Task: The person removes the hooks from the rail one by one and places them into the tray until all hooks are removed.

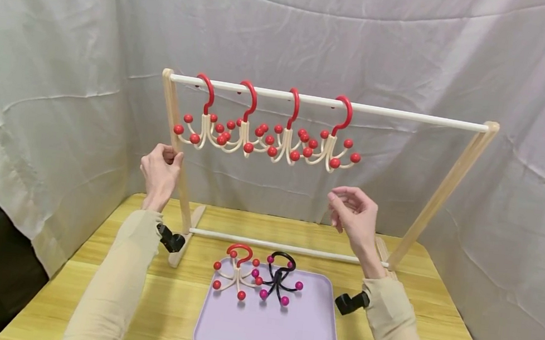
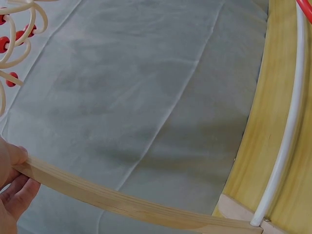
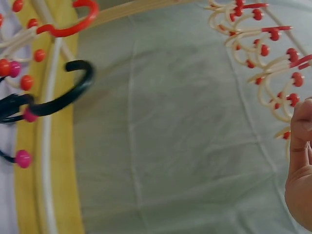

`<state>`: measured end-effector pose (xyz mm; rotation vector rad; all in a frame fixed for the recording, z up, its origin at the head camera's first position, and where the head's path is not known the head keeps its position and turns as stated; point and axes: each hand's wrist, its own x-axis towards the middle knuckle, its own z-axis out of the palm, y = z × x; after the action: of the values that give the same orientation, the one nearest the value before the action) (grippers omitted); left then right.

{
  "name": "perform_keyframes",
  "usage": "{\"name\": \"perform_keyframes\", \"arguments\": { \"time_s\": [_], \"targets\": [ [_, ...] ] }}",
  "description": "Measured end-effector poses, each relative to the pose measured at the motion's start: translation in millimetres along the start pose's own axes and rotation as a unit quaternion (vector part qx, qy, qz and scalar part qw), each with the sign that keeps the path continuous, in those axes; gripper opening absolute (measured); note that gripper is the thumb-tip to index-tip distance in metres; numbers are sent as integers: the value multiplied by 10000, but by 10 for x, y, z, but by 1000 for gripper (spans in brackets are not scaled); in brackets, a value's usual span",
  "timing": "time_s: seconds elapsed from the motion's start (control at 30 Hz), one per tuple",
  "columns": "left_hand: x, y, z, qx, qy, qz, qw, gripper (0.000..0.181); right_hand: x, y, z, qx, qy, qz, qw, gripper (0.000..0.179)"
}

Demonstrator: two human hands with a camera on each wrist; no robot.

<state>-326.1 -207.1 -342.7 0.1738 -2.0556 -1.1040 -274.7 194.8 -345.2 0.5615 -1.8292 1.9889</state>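
My left hand (image 1: 158,173) pinches the left wooden post (image 2: 112,196) of a hanging rack, thumb on one side and fingers on the other. Several cream multi-arm hangers with red hooks and red ball tips hang from the rack's white top rail (image 1: 410,115); the rightmost hanger (image 1: 330,153) is nearest to my right hand (image 1: 357,216). That hand is raised in the air below and right of it, fingers loosely bent, holding nothing. On a lilac tray (image 1: 269,335) lie another cream-and-red hanger (image 1: 237,275) and a black hanger (image 1: 278,276) with magenta balls, side by side.
The rack's right post (image 1: 443,195) slants up behind my right forearm. A white lower bar (image 1: 264,243) runs just behind the tray, close to the hooks there. Grey curtains (image 1: 287,42) enclose the wooden table (image 1: 161,303) at the back and sides.
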Motion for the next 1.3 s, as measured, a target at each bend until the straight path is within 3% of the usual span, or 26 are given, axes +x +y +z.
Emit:
{"name": "perform_keyframes", "arguments": {
  "time_s": [0.17,0.43,0.87,1.07,1.3],
  "targets": [
    [6,2,-8,33,-15,13,10000,23,145,-191,24,-25,273,-172,9995,13],
    [10,4,-10,13,-27,-13,10000,24,403,-443,63,-107,720,-464,9963,20],
    [28,2,-10,51,40,42,10000,23,829,-647,207,-610,859,-142,9943,25],
    [21,1,3,104,32,10,9999,24,927,-666,244,-855,831,88,9928,34],
    [5,12,5,71,1,-11,10000,24,982,-725,285,-1075,885,166,9901,27]
  ]
}}
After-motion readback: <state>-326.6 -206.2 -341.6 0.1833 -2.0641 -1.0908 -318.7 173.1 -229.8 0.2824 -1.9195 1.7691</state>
